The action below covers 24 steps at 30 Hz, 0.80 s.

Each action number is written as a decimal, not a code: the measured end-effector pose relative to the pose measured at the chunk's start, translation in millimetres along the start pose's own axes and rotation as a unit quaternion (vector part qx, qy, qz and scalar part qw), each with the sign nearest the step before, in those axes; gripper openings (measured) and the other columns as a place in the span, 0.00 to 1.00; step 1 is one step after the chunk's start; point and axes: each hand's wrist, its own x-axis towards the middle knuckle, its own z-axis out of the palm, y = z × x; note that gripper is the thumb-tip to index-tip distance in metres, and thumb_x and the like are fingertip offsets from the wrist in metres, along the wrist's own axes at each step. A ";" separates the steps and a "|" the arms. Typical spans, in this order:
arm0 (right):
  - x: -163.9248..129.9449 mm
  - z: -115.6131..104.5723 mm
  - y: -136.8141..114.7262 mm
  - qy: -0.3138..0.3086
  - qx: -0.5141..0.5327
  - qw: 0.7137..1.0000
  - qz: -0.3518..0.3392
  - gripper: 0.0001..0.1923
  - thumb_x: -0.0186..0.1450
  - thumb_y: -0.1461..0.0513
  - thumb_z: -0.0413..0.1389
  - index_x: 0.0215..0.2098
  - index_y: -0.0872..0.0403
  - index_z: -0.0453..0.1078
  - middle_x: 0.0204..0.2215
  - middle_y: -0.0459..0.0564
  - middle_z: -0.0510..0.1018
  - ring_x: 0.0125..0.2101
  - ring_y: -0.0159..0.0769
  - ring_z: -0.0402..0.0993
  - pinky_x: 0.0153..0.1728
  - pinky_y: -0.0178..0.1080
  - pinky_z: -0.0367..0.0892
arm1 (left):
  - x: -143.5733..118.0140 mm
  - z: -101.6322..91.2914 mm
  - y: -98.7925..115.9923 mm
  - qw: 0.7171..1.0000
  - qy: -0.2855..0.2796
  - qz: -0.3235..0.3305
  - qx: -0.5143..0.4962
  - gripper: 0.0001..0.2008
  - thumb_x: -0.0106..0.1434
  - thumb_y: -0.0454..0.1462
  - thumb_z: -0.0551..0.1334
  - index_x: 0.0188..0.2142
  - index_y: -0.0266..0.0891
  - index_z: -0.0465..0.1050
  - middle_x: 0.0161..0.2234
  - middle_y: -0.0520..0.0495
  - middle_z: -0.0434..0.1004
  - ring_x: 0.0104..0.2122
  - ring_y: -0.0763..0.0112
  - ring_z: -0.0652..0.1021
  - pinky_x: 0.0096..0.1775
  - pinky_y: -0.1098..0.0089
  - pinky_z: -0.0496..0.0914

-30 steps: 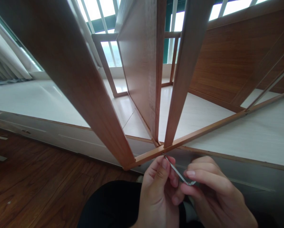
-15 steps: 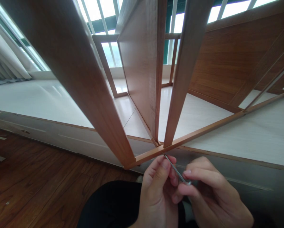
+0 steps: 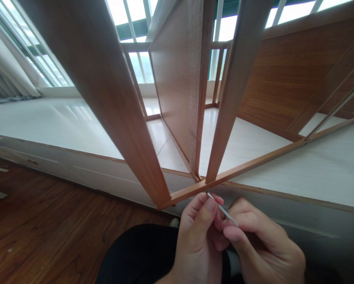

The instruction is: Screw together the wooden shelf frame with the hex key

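A thin metal Allen key [image 3: 226, 213] runs slantwise between my two hands. My left hand [image 3: 198, 236] is closed, thumb and fingers pinched round its upper end, just below the wooden rail [image 3: 248, 163]. My right hand [image 3: 262, 240] has its thumb and bent forefinger at the lower end, which is partly covered by the fingers. The dark tip of the key sits close under the rail; whether it touches a screw there I cannot tell. A slanting wooden post [image 3: 224, 130] meets the rail just above my left hand.
A broad wooden leg [image 3: 114, 106] slants down on the left to the rail's end. Behind stand a wooden panel [image 3: 177, 83] and a larger panel [image 3: 292, 75]. The frame rests across a white ledge [image 3: 58, 122] by barred windows. Below lies a brown wooden floor [image 3: 61, 228].
My right hand has shifted slightly left and its fingers have turned about the lower end of the Allen key. My left hand stays pinched near the rail. The view has moved slightly.
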 end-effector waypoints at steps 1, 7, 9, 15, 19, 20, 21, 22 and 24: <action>0.0 0.3 0.1 -0.001 -0.001 1.000 -0.001 0.06 0.69 0.69 0.62 0.33 0.55 0.75 0.25 0.46 0.77 0.26 0.32 0.73 0.27 0.36 0.71 | -0.4 0.1 0.2 1.000 0.002 0.001 0.003 0.13 0.62 0.43 0.73 0.33 0.34 0.77 0.23 0.55 0.64 0.21 0.81 0.62 0.23 0.78 0.53; -2.5 -0.8 4.1 0.012 0.005 1.000 -0.013 0.01 0.69 0.67 0.63 0.39 0.56 0.76 0.24 0.46 0.77 0.26 0.34 0.73 0.26 0.37 0.70 | -3.9 1.3 1.7 1.000 0.006 0.004 0.017 0.12 0.61 0.43 0.74 0.34 0.35 0.80 0.22 0.54 0.64 0.21 0.81 0.62 0.23 0.78 0.53; -4.1 -1.9 6.6 0.024 0.003 1.000 -0.016 0.04 0.69 0.66 0.64 0.42 0.56 0.76 0.25 0.46 0.77 0.26 0.34 0.73 0.26 0.37 0.71 | -4.0 1.0 1.5 1.000 0.001 0.005 0.019 0.12 0.61 0.42 0.74 0.34 0.35 0.81 0.22 0.54 0.64 0.21 0.81 0.62 0.23 0.78 0.53; -7.4 -3.9 13.3 0.071 -0.004 0.997 -0.027 0.15 0.65 0.68 0.67 0.49 0.55 0.74 0.32 0.49 0.78 0.30 0.34 0.76 0.27 0.36 0.74 | -1.9 -1.0 1.1 1.000 -0.009 0.005 0.025 0.10 0.64 0.41 0.71 0.33 0.36 0.80 0.23 0.54 0.64 0.20 0.82 0.61 0.23 0.77 0.52; -5.5 -2.9 12.6 0.069 0.002 0.997 -0.041 0.20 0.63 0.72 0.66 0.52 0.55 0.73 0.32 0.48 0.77 0.30 0.34 0.75 0.27 0.37 0.74 | -2.5 -0.7 2.5 1.000 -0.004 0.002 0.024 0.11 0.63 0.42 0.71 0.34 0.35 0.80 0.24 0.54 0.64 0.21 0.82 0.61 0.23 0.78 0.54; -5.0 -2.7 12.2 0.068 0.004 0.997 -0.047 0.21 0.63 0.73 0.65 0.52 0.55 0.73 0.31 0.48 0.77 0.30 0.34 0.75 0.27 0.36 0.74 | -2.6 -0.6 2.8 1.000 -0.002 0.001 0.024 0.11 0.63 0.42 0.72 0.35 0.35 0.81 0.24 0.54 0.65 0.21 0.82 0.62 0.23 0.78 0.54; -4.9 -2.7 12.1 0.068 0.005 0.996 -0.053 0.21 0.63 0.74 0.65 0.52 0.55 0.73 0.31 0.48 0.77 0.30 0.34 0.75 0.26 0.37 0.74 | -2.6 -0.6 3.2 1.000 -0.001 0.000 0.023 0.11 0.63 0.42 0.72 0.34 0.35 0.81 0.24 0.54 0.65 0.21 0.82 0.62 0.23 0.78 0.54; -5.0 -3.0 12.3 0.069 0.004 0.996 -0.059 0.23 0.62 0.75 0.64 0.53 0.55 0.72 0.32 0.48 0.77 0.31 0.35 0.75 0.27 0.37 0.75 | -2.4 -0.5 3.4 1.000 0.001 0.000 0.023 0.11 0.63 0.42 0.72 0.34 0.35 0.81 0.24 0.53 0.65 0.21 0.81 0.62 0.23 0.78 0.54; -6.2 -4.1 13.3 0.066 0.002 0.996 -0.065 0.26 0.61 0.77 0.64 0.54 0.55 0.72 0.32 0.48 0.78 0.32 0.36 0.76 0.27 0.37 0.75 | -1.8 -0.4 3.7 1.000 0.003 0.000 0.022 0.11 0.62 0.42 0.73 0.34 0.35 0.81 0.23 0.53 0.65 0.21 0.81 0.62 0.22 0.79 0.55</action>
